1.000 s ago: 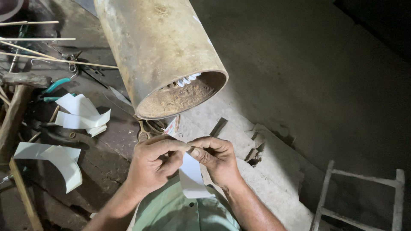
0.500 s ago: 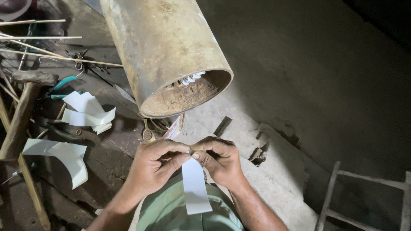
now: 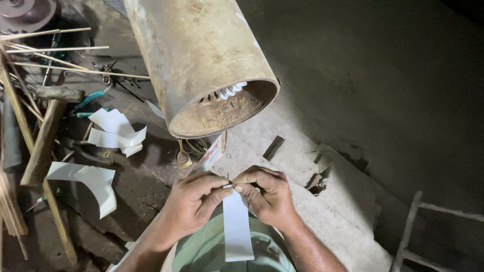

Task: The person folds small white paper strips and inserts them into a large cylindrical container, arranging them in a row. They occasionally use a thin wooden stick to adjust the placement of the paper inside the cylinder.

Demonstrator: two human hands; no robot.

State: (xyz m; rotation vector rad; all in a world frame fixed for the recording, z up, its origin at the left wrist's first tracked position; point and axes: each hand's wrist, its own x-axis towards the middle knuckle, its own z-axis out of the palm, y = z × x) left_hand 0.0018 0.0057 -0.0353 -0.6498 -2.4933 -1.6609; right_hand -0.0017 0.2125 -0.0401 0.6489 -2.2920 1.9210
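Head view: white paper strip point(image 3: 237, 226) hangs straight down over the lap, pinched at its top edge between both hands, likely kept taut for close work at the fingertips. Left hand point(image 3: 194, 201) and right hand point(image 3: 269, 196) meet thumb to thumb, fingers curled inward, wrists angled together. Beyond: scissors point(image 3: 184, 153), cut paper scraps point(image 3: 116, 131), a hammer point(image 3: 50, 131), and a rusty cylinder point(image 3: 201, 65) lying on its side.

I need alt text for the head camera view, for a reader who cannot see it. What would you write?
Seen from above, a left hand and a right hand pinch the top of a white paper strip that hangs down between them. A large rusty metal cylinder lies just beyond, with paper scraps, thin sticks and a hammer to the left.
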